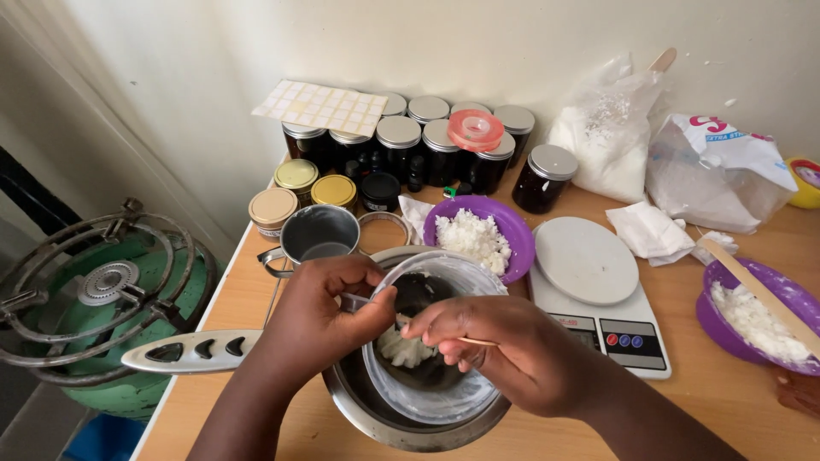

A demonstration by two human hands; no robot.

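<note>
**Two hands over a bowl set in a pot**

At the 6 o'clock part of the wooden table point(256, 341), a clear glass bowl point(444, 393) sits inside a metal pot point(384, 427) whose pale handle point(192, 352) points to 9 o'clock. The left hand point(320, 320) pinches the bowl's rim at 10 o'clock, thumb and fingers closed on it. The right hand point(512, 350), fingers curled, grips a thin wooden stick point(474, 341) whose tip meets a white lump point(406, 348) in the bowl. At 12 o'clock from the bowl lies a purple plate point(512, 230) of white crumbs; at 2 o'clock stands a white kitchen scale point(598, 282); at 11 o'clock a metal cup point(320, 232); dark jars point(401, 149) line the wall.
</note>
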